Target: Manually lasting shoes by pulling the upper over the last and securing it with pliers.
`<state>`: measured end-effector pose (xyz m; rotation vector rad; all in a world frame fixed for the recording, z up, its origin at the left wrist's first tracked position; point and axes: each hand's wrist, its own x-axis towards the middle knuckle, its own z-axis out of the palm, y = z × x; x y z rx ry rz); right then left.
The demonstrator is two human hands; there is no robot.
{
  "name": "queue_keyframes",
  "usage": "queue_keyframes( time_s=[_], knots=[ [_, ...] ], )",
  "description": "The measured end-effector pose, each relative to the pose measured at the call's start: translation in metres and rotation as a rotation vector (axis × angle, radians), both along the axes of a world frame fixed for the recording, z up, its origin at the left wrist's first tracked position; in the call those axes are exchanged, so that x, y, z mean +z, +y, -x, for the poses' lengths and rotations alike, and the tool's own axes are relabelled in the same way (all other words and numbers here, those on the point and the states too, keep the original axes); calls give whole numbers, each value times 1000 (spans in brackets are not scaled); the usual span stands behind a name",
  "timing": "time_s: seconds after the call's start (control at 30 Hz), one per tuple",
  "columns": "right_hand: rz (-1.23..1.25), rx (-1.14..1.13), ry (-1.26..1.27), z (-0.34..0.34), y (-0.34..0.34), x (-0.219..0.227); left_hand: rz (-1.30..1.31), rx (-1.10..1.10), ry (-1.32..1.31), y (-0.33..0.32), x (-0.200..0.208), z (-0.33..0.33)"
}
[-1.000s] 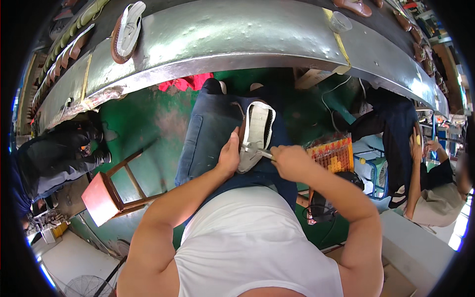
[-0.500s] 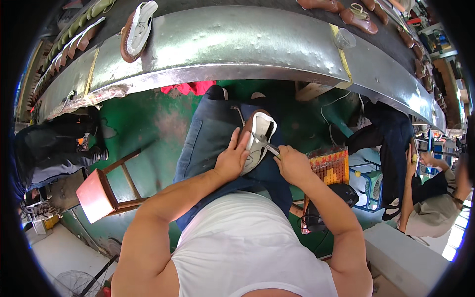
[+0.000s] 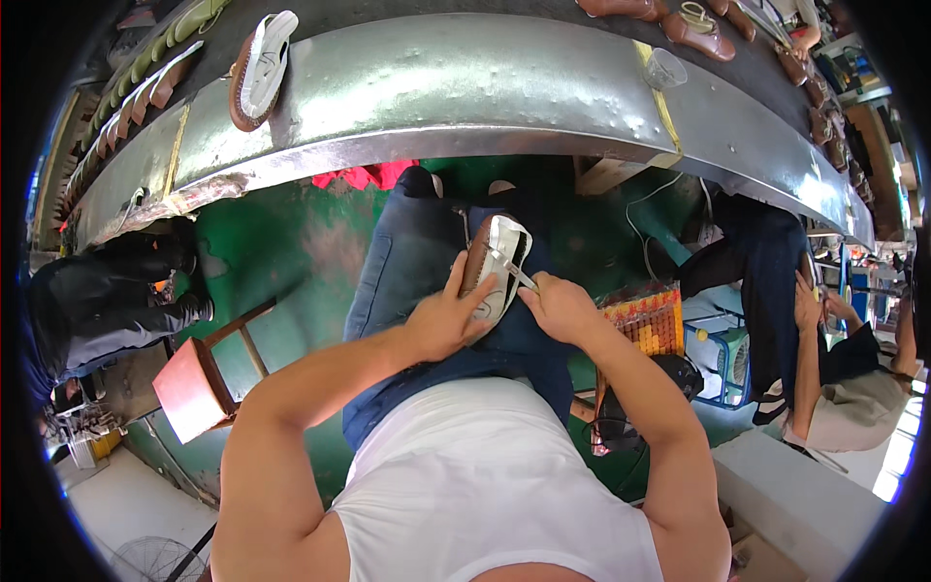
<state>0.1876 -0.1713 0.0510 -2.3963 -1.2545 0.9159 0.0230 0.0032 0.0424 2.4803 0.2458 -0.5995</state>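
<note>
A brown shoe with a white lining (image 3: 505, 236) rests across my lap, its open top tilted to the right. My left hand (image 3: 446, 318) grips the shoe from the left, fingers stretched along its side and thumb toward the white part. In my right hand (image 3: 561, 308) is a slim silver metal tool (image 3: 517, 273). The tool's far end touches the white part near the shoe's opening. Its handle is mostly hidden in my fist, so the exact kind cannot be told.
Ahead runs a metal-edged bench (image 3: 436, 87) bearing a brown-and-white shoe (image 3: 262, 73), more brown shoes (image 3: 698, 37) and a clear cup (image 3: 665, 68). A red-topped stool (image 3: 194, 388) stands left. Right are a beaded seat cover (image 3: 645, 325) and a seated co-worker (image 3: 853, 398).
My right hand has drawn slightly left and down with the tool, whose end has shifted up along the shoe's white part. The shoe has turned slightly, and my left hand has slid a little left.
</note>
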Motion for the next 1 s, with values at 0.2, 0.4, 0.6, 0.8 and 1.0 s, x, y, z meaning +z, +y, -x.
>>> queue_keyframes(
  time_s=[0.2,0.4,0.6,0.8,1.0],
  knots=[
    [-168,-337,358,0,-33,-9,302,411,152,5,17,13],
    [-272,-542,402,8,-61,-30,541,573,-613,53,90,0],
    [-416,-535,500,13,-66,-30,570,697,-493,58,75,-85],
    [-40,-164,399,7,-55,25,533,580,-368,13,-13,-12],
    [-337,175,174,8,-30,27,347,688,-389,-11,4,15]
  ],
)
